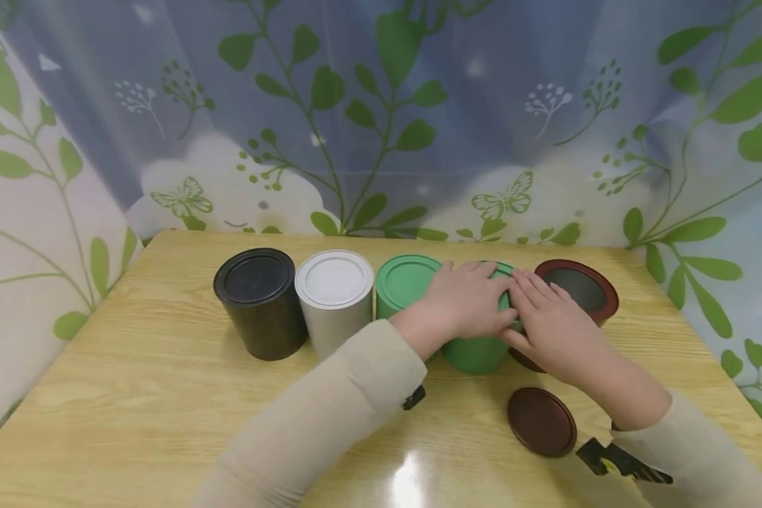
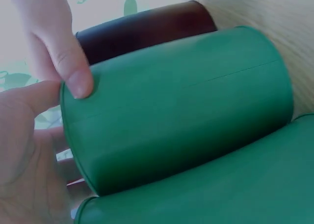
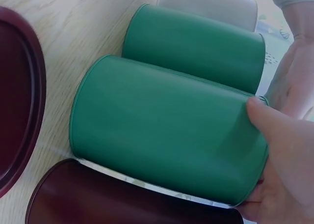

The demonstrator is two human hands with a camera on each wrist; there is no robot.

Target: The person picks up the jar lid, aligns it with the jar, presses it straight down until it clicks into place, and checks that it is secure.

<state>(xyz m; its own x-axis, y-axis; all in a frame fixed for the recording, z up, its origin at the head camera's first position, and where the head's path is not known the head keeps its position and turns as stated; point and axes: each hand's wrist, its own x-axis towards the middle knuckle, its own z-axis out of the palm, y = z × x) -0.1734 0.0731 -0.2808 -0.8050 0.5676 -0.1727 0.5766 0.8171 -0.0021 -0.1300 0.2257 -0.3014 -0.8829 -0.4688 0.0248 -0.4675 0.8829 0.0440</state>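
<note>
Both hands are on the top of a green canister (image 1: 476,356), the second of two green ones standing side by side. My left hand (image 1: 466,300) lies across its top from the left, fingers extended over the lid. From the right, my right hand (image 1: 561,328) reaches the same top with its fingers straight. Its thumb (image 3: 267,118) presses on the green side wall just below the rim in the right wrist view. Most of the lid is hidden under the hands. The other green canister (image 1: 406,282) stands under my left wrist.
A white canister (image 1: 335,282) and a black canister (image 1: 257,282) continue the row leftward. At the right end is a dark red canister (image 1: 603,300), its top dark grey inside a red rim. A brown-red round lid (image 1: 542,421) lies on the wooden table (image 1: 133,402) in front.
</note>
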